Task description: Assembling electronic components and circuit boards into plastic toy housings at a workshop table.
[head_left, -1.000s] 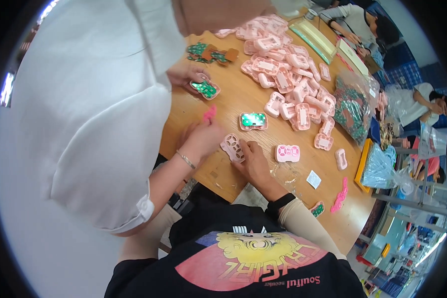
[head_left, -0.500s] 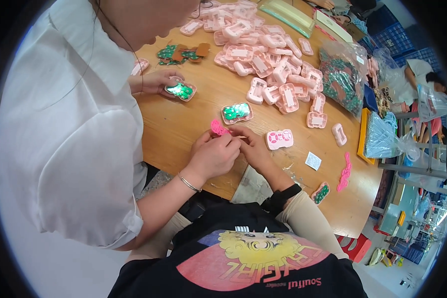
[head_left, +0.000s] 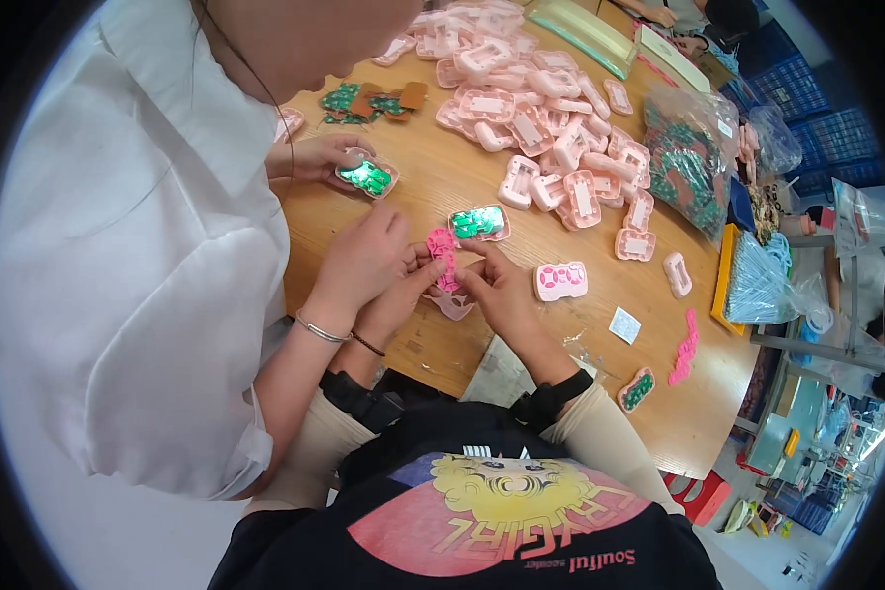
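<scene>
At the near edge of the wooden bench (head_left: 462, 197), the person's two hands meet over a small bright-pink rubbery strip (head_left: 443, 254). The right hand (head_left: 501, 290) has its fingertips pinched on the strip's lower end, so its grip is grasping the strip. The left hand (head_left: 395, 300) lies mostly under a co-worker's hand (head_left: 364, 258); its thumb reaches up to touch the strip, but I cannot tell whether that grip is clenched. A pale pink casing half (head_left: 452, 305) lies on the bench just beneath the hands.

At about one o'clock from the strip sits a casing with a green circuit board (head_left: 479, 222), just beside the fingers. At three o'clock lies a pink keypad piece (head_left: 560, 281), near but apart. The co-worker in the white shirt (head_left: 138, 246) leans in from nine o'clock, their other hand (head_left: 320, 157) holding another green-filled casing (head_left: 368, 177) at eleven o'clock. A heap of pink casings (head_left: 551, 108) spreads at twelve to one o'clock, with a clear bag of green boards (head_left: 693, 157) beyond it.
</scene>
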Demonstrator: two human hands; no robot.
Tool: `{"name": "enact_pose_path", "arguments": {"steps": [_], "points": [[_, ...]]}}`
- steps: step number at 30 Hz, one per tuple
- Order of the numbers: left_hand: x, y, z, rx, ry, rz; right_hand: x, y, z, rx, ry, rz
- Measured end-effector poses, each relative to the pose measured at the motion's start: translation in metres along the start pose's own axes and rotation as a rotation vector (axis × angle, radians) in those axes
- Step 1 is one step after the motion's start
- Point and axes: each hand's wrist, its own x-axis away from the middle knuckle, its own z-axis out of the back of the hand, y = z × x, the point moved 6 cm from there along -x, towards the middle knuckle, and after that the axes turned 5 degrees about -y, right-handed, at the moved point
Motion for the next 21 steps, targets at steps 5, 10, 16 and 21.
{"name": "enact_pose_path", "arguments": {"steps": [5, 10, 16, 21], "points": [[-0.004, -0.011, 0.008, 0.055, 0.095, 0.046, 0.003, -0.035, -0.003, 0.52, 0.089, 0.377], [-0.004, -0.001, 0.017, 0.091, 0.235, 0.03, 0.023, -0.033, -0.008, 0.786, 0.0, 0.645], [0.011, 0.05, -0.025, -1.024, 0.215, -0.479, 0.004, -0.022, 0.011, -0.187, 0.056, 0.004], [0.017, 0.062, -0.032, -0.916, 0.139, -0.626, 0.009, -0.012, 0.027, -0.247, 0.013, -0.117]]}}
